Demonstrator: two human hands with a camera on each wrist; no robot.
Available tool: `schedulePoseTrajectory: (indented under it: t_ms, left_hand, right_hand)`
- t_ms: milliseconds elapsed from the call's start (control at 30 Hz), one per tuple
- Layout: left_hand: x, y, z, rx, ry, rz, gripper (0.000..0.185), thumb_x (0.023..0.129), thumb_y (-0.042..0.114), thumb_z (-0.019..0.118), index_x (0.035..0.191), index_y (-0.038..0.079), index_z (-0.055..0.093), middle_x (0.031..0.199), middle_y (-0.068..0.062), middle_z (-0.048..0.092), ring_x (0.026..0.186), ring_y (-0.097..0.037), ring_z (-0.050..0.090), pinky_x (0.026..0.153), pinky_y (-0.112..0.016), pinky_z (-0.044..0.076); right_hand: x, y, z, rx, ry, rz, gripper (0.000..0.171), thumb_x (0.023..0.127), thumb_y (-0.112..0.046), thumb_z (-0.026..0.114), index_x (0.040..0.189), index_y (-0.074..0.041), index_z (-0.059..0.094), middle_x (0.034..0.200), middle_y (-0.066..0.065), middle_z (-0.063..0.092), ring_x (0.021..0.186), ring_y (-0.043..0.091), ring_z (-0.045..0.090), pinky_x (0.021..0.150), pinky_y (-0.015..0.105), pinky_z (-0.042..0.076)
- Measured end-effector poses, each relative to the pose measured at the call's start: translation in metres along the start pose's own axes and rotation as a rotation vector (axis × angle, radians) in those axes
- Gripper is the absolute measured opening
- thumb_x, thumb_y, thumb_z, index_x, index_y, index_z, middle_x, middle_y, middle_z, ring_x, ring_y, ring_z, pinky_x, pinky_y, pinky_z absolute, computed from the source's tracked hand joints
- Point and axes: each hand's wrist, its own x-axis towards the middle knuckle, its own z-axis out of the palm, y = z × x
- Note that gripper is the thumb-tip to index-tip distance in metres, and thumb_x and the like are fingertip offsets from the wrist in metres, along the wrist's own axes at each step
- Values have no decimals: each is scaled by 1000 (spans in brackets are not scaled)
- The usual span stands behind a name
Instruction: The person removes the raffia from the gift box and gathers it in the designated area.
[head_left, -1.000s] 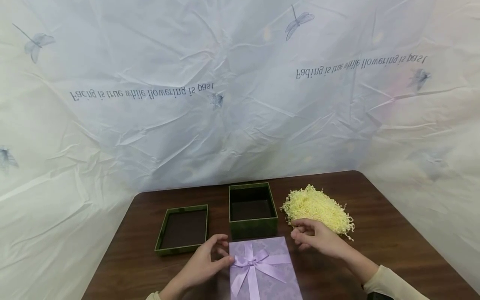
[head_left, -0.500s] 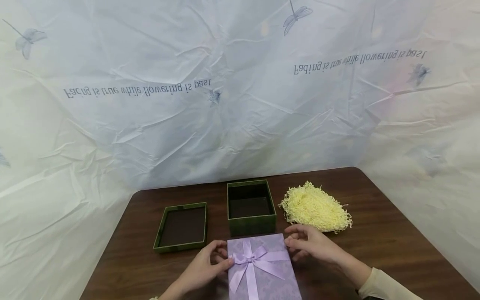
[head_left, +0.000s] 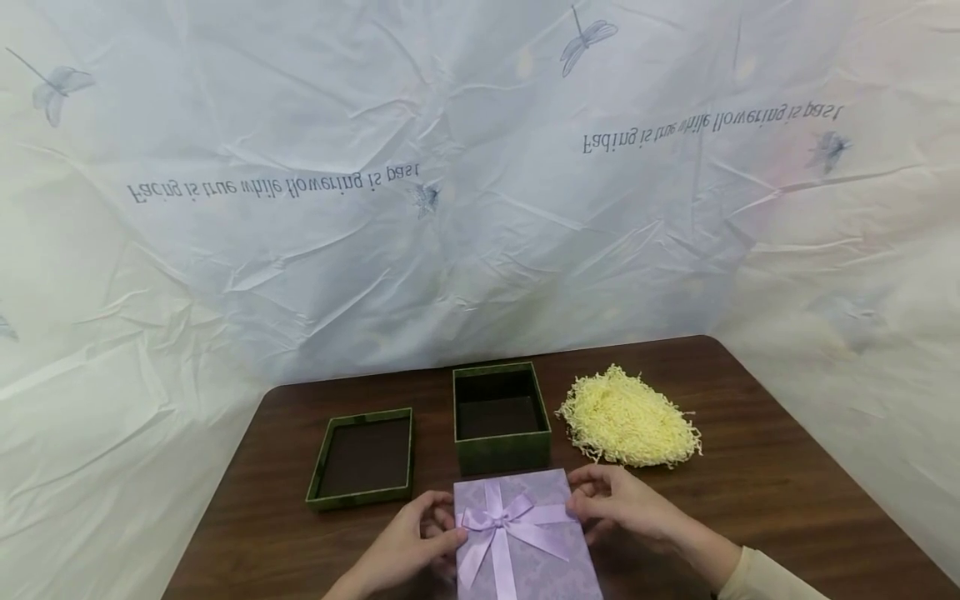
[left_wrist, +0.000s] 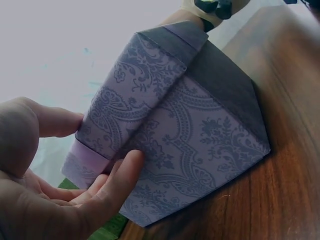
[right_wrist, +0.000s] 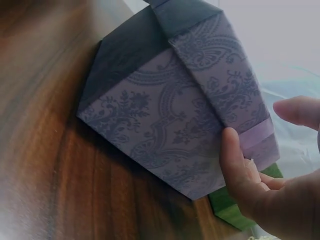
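Observation:
A lidded purple gift box with a damask pattern stands at the front of the table, a lilac ribbon bow on its lid. My left hand pinches the lid at its left edge, thumb at the top edge and fingers against the side. At the opposite side is my right hand. In the right wrist view its fingers touch the side by the lid's lower edge. The right thumb looks slightly apart from the lid there.
Behind the gift box stands an open green box with a dark inside. A shallow green lid lies inside-up to its left. Yellow paper shred is heaped at the right on the brown wooden table. A white printed sheet hangs behind.
My right hand has moved left and down from beside the yellow shred to the gift box's right side. The left hand has stayed at the left edge, its fingers closer in.

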Motion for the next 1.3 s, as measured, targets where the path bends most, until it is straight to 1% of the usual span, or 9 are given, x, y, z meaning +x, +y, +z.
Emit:
schedulePoseTrajectory:
  t_ms: [133,267,467,567,700,967,1300]
  left_hand:
    - [-1,-1,1,-17,0,-5,59,92,20,67,131,-16,41,97,-9,60,77,-17,65,64,-34,60]
    - [-1,-2,2,4,13,-1,57,92,22,67,129,-16,43,96,-8,61,77,-15,64,65,-29,59]
    - [1,-4,3,-27,12,10,56,92,20,66,127,-19,44,95,-8,61,76,-14,64,64,-31,60]
    - [2,-4,3,-30,12,6,56,92,20,66,127,-19,44,96,-8,61,77,-14,64,66,-28,59]
    - [1,-5,3,7,19,2,55,92,21,66,126,-17,46,95,-7,62,80,-15,64,69,-22,55]
    - [1,-2,3,17,20,7,54,92,21,67,125,-17,47,94,-7,62,79,-16,64,68,-23,55]
    - [-1,1,3,28,10,13,53,91,20,67,124,-17,48,93,-6,61,77,-10,63,67,-19,53]
  right_hand:
    - [-1,4,1,17,5,18,61,89,-11,66,129,24,35,97,13,60,87,22,63,69,41,61]
    - [-2,7,1,51,6,35,55,90,-10,65,127,22,39,98,12,61,87,22,64,71,39,61]
    - [-1,8,2,96,-2,52,47,91,-10,63,123,18,43,97,11,63,86,21,66,73,41,60]
    - [-1,8,3,95,6,56,47,90,-10,64,122,18,44,96,10,64,84,20,66,72,41,61]
    - [-1,7,5,86,26,69,48,89,-11,66,120,18,45,93,10,65,82,20,67,70,40,61]
    - [-1,6,7,83,53,81,47,89,-11,67,119,17,46,94,11,65,82,20,67,70,38,61]
    - [-3,7,7,93,52,74,45,88,-9,67,118,16,47,93,11,65,81,20,67,68,38,61]
